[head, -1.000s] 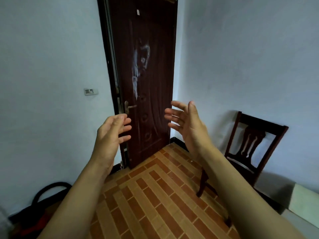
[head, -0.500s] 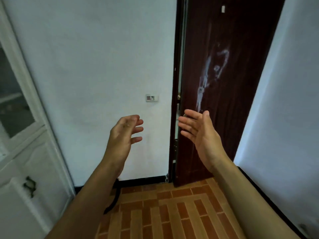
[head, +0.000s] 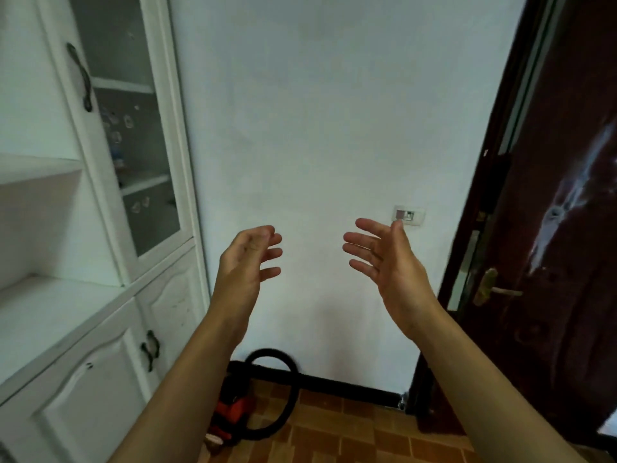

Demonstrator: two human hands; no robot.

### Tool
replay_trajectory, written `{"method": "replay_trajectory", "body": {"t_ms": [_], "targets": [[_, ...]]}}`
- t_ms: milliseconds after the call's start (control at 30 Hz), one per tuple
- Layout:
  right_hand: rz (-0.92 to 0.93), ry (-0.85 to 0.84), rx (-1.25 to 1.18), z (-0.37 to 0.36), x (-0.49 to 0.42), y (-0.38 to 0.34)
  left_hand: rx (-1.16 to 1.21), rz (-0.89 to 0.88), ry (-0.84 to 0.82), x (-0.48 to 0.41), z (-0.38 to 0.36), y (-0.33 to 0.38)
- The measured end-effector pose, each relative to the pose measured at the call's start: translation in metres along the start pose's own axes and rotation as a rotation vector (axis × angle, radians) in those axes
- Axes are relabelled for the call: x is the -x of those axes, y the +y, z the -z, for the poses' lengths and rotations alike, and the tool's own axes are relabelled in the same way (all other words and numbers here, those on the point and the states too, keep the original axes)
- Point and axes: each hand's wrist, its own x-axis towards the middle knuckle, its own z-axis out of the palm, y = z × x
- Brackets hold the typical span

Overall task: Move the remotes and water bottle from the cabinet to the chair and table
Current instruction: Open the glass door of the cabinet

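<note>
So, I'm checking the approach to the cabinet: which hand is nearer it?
Left. The left hand hovers just right of the white cabinet; the right hand is farther right, by the wall switch.

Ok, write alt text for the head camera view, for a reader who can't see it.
The left hand and right hand are held up empty and open, palms turned inward, before a pale wall. A white cabinet stands at left, a dark door at right, a black hose on the floor.
</note>
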Motion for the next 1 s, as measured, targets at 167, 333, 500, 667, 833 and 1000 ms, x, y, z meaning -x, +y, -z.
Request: {"method": "replay_trajectory", "body": {"t_ms": [167, 333, 500, 667, 833, 1000], "targets": [[0.012, -0.125, -0.026, -0.065, -0.073, 0.018, -0.062, -0.043, 0.099, -0.065, 0.050, -0.005], [-0.037, -0.249, -0.071, -0.115, -0.129, 0.055, -0.137, -0.021, 0.195, -0.105, 0.093, -0.017], [-0.069, -0.396, -0.106, -0.161, -0.192, 0.092, -0.216, -0.017, 0.328, -0.150, 0.124, -0.031], [-0.097, -0.540, -0.158, -0.197, -0.265, 0.125, -0.281, -0.018, 0.461, -0.204, 0.138, -0.046], [-0.090, -0.645, -0.234, -0.229, -0.341, 0.138, -0.337, -0.057, 0.607, -0.261, 0.143, -0.041], [-0.086, -0.772, -0.280, -0.279, -0.390, 0.137, -0.412, -0.097, 0.740, -0.290, 0.163, -0.027]]}}
